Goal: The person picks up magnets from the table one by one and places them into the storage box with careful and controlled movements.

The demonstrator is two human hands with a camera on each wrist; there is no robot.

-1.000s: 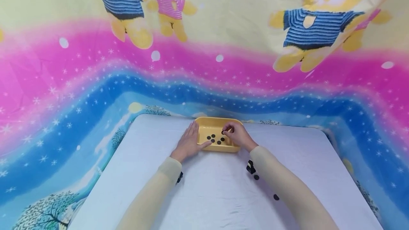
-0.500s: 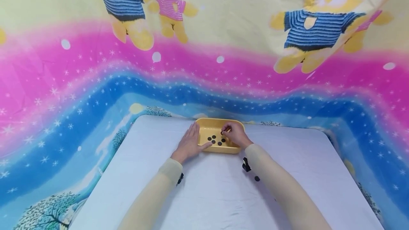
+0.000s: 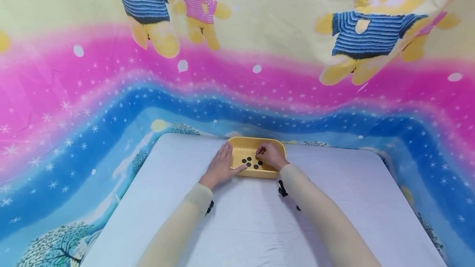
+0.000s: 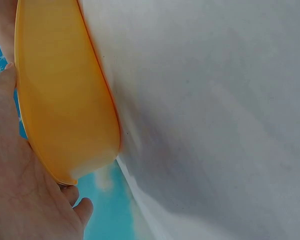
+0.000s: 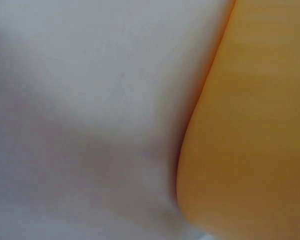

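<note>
Lowering black disc (image 3: pixel 258 155) into tray (image 3: pixel 273 144)

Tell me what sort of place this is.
Probably a makeshift recording corner in a home: a white-covered table stands against a hung teddy-bear bedsheet, with only a yellow tray of dark discs between two hands.

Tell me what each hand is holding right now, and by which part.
The left hand rests open against the yellow tray's left wall. The right hand seems to pinch a small black disc at its edge, over the tray.
</note>
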